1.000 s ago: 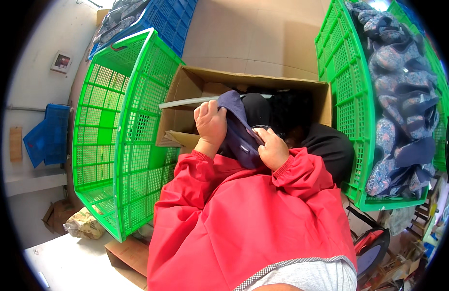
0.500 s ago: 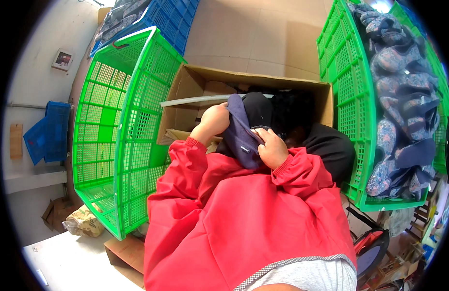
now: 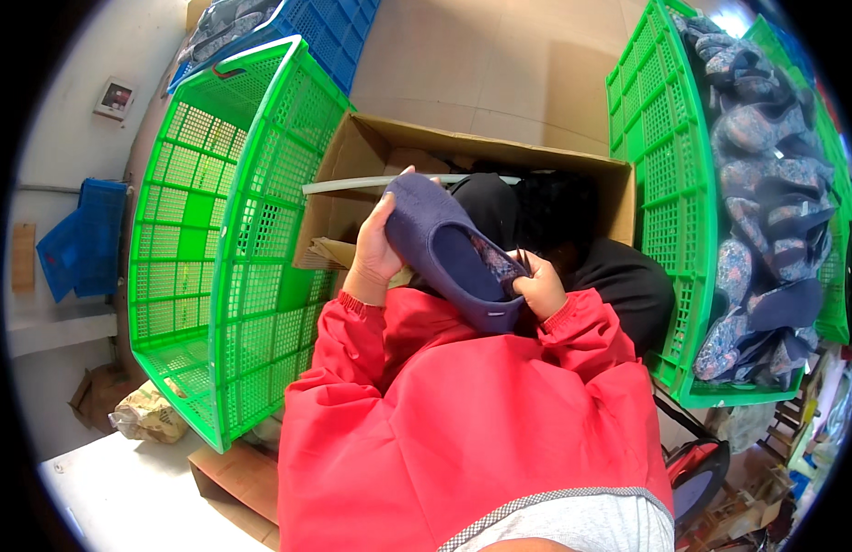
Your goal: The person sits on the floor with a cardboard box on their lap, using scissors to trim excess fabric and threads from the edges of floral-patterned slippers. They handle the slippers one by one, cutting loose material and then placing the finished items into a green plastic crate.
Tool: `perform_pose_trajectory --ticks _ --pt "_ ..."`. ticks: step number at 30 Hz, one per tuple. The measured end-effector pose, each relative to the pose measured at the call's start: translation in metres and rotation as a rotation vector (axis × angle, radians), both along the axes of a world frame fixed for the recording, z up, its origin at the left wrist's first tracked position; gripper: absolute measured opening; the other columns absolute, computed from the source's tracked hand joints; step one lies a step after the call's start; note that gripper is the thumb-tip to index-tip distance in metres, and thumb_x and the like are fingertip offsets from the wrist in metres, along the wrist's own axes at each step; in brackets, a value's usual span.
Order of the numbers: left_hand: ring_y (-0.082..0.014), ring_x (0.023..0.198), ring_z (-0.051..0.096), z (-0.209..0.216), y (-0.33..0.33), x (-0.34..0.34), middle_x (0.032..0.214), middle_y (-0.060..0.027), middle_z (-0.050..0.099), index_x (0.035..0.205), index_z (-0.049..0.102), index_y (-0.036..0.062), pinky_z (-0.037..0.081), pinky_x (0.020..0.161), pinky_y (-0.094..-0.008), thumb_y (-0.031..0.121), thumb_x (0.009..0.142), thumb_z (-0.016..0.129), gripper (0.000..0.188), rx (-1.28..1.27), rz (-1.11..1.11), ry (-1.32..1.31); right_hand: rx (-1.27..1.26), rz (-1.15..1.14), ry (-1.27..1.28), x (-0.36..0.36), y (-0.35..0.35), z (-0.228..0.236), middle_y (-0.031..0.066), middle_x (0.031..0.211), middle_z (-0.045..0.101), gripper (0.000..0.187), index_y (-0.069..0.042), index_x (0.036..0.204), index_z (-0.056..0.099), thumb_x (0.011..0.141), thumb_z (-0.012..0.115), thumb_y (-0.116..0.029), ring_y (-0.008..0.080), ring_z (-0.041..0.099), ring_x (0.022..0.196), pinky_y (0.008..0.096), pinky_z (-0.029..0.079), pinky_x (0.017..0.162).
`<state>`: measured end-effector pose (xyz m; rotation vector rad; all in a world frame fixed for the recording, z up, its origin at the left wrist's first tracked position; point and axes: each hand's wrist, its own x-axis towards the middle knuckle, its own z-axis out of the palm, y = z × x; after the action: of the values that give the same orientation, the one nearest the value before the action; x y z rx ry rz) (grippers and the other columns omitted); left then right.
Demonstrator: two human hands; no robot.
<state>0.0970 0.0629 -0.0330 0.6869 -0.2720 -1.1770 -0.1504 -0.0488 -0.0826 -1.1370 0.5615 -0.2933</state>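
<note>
Slipper (image 3: 444, 262), navy (its lining looks patterned), slants between both hands near the cardboard box (image 3: 617, 204). The left hand (image 3: 378, 247) is curled around its toe end; the right hand (image 3: 539, 288), thumb and fingers nearly closed, pinches the opening's rim near the heel.

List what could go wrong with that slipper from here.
If the left hand loosens around the toe, the slipper might drop onto the lap or into the open cardboard box just beyond.

The right hand, gripping the rim near the heel, could stretch the opening if it pulls hard.
</note>
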Motion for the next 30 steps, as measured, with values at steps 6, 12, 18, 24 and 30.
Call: perform_pose_trajectory --ticks 6,12,18,24,30 --pt "-0.0301 0.116 0.057 0.003 -0.02 -0.019 0.122 -0.0166 0.059 0.145 0.041 0.0089 0.047 0.102 -0.0487 0.03 0.094 0.06 0.058 -0.066 0.108 0.105 0.229 0.087 0.035 -0.01 -0.008 -0.001 0.0038 0.095 0.069 0.036 0.002 0.107 0.064 0.075 0.05 0.012 0.012 0.063 0.085 0.0257 0.05 0.082" --pt "-0.0126 0.072 0.062 0.012 -0.031 -0.031 0.085 -0.0019 0.062 0.116 0.059 0.0068 0.054 0.068 -0.0268 0.009 0.096 0.062 0.021 0.327 0.323 -0.109 -0.091 -0.062 -0.103 -0.007 -0.019 0.014 0.0109 0.116 0.066 0.034 0.002 0.122 0.061 0.09 0.052 0.004 0.0148 0.063 0.105 0.0289 0.05 0.093" --pt "-0.0077 0.073 0.056 0.025 -0.047 -0.05 0.086 0.0006 0.06 0.11 0.06 0.008 0.048 0.066 -0.0238 0.027 0.096 0.069 0.025 0.479 0.318 -0.211 -0.119 0.192 -0.008 0.016 -0.036 0.075 0.0063 0.114 0.063 0.045 -0.002 0.135 0.052 0.096 0.066 -0.02 0.0102 0.062 0.095 0.0261 0.051 0.087" --pt "-0.0061 0.072 0.053 0.028 -0.049 -0.047 0.082 0.0019 0.058 0.101 0.059 0.0083 0.045 0.064 -0.0235 0.03 0.095 0.07 0.025 0.497 0.18 -0.283 0.183 -0.11 -0.02 0.041 -0.007 0.063 0.0014 0.105 0.063 0.037 -0.005 0.12 0.057 0.087 0.074 -0.005 0.0099 0.06 0.093 0.0265 0.051 0.085" --pt "-0.0062 0.069 0.053 0.015 -0.044 -0.049 0.078 0.0019 0.058 0.093 0.057 0.0083 0.045 0.061 -0.023 0.025 0.092 0.073 0.023 0.494 0.168 -0.278 0.187 -0.088 -0.011 0.04 -0.003 0.048 0.0013 0.102 0.063 0.034 -0.006 0.115 0.059 0.085 0.072 0.002 0.0096 0.059 0.091 0.0258 0.051 0.085"
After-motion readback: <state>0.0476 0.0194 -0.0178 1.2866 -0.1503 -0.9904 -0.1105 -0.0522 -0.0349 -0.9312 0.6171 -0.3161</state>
